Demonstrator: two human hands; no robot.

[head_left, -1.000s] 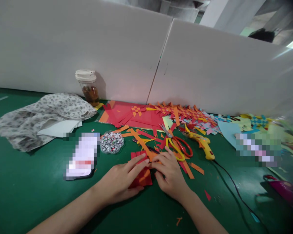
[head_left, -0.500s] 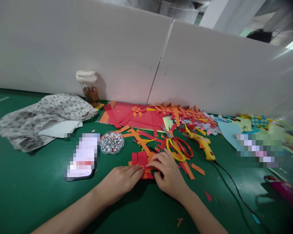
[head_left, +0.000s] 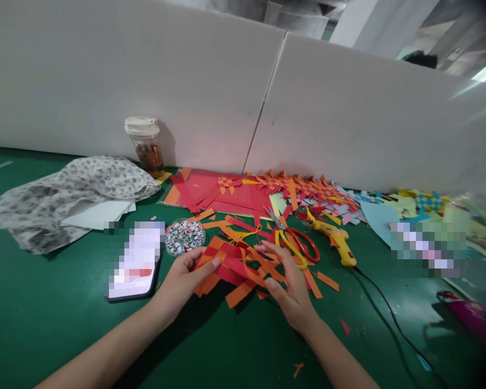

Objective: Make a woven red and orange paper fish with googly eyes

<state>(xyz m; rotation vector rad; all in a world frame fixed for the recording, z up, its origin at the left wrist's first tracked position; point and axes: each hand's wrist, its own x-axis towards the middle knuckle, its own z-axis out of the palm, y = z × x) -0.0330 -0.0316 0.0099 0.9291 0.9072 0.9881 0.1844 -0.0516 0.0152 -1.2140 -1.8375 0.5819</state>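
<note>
A woven piece of red and orange paper strips is lifted off the green table between both my hands. My left hand pinches its left edge with thumb and fingers closed on it. My right hand is at its right side, fingers stretched out and touching the strips from behind. Loose strip ends hang out below and to the sides.
A phone lies left of my hands, next to a round box of googly eyes. Scissors, a yellow glue gun with its black cord, paper scraps, a patterned cloth and a lidded cup lie before white panels.
The woven piece was pressed flat on the table under both hands; now it is raised and turned, my left hand gripping its edge and my right hand's fingers spread.
</note>
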